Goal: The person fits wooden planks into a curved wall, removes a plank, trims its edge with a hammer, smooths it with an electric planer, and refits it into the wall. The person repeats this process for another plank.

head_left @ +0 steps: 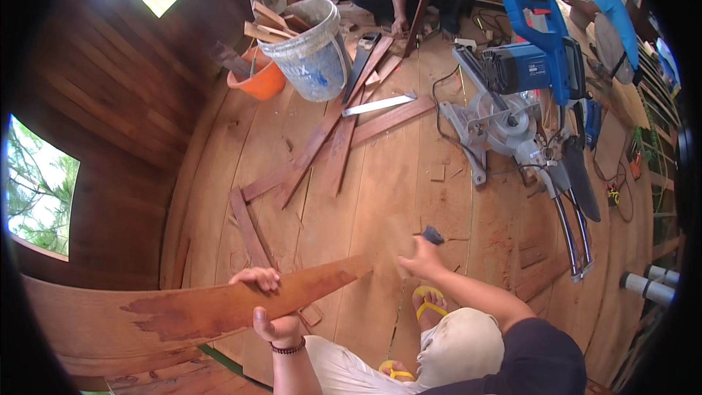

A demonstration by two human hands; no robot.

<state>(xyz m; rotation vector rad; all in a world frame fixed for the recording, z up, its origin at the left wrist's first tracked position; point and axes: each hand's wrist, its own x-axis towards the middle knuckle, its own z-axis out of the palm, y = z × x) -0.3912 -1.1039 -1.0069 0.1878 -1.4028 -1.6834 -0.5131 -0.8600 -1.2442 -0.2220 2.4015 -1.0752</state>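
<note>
Left hand (281, 329) closed round the wide brown plank (212, 309), right hand (422, 259) past its right end
From afar I see the plank lying between left thumb at near edge and fingers curled over far edge; right hand part-curled, dark object (433, 235) near it, blur hiding any hold, so I cannot tell; blue saw (537, 66) beyond the plank, rightward

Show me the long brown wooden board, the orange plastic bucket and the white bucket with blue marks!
Long brown wooden board (194, 314): head view, on its dark-stained face.
Orange plastic bucket (259, 83): head view, on its outer wall.
White bucket with blue marks (312, 64): head view, on its outer wall.
</note>
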